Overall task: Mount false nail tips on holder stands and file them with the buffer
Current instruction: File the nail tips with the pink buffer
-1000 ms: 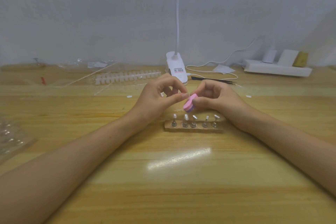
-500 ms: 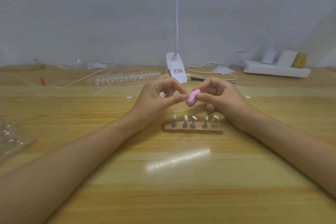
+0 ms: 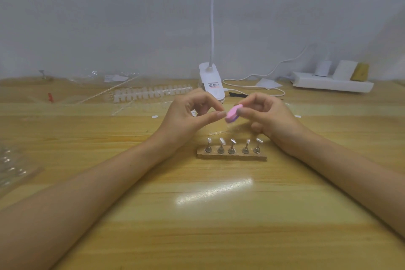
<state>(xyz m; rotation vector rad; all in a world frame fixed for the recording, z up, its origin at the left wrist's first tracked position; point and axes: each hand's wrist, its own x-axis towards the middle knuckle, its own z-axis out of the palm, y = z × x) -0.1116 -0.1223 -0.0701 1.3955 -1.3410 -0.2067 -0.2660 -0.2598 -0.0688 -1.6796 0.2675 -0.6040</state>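
A clear plastic pack (image 3: 13, 166) lies at your near left on the desk (image 3: 219, 226). Ahead, five stands (image 3: 231, 149) sit in a row on a wooden base (image 3: 232, 156), each topped with a nail tip (image 3: 221, 140). Just behind them, your right hand (image 3: 274, 116) pinches the pink buffer (image 3: 233, 114). Your left hand (image 3: 184, 118) pinches its fingers together against the buffer; what they hold, I cannot tell. Beyond lie a strip of tips (image 3: 151, 92), a clip lamp (image 3: 211, 81) and a power strip (image 3: 333, 83).

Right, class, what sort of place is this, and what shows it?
Probably a hobby nail-craft desk: holder stands with nail tips, a pink buffer and a clip lamp on a wooden table.
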